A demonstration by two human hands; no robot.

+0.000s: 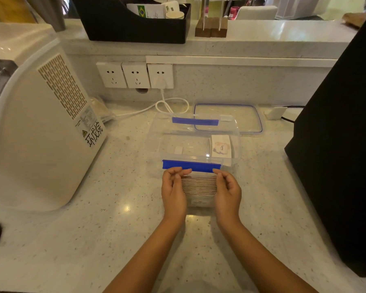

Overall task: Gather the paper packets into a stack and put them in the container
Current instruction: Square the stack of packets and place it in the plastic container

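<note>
A stack of paper packets [199, 187] stands on edge on the counter, pressed between my left hand [173, 191] on its left side and my right hand [227, 192] on its right. Just beyond the stack sits an open clear plastic container [156, 140] with blue clips on its near and far rims. Inside it, at the right, a few white packets [221, 147] lean upright, the front one printed "love". A small white label lies on the container floor.
The container's clear lid [228, 119] with a blue seal lies behind it. A white appliance [36, 115] stands at the left, a tall black object [342, 144] at the right. Wall sockets [135, 75] and a white cable [169, 104] are at the back.
</note>
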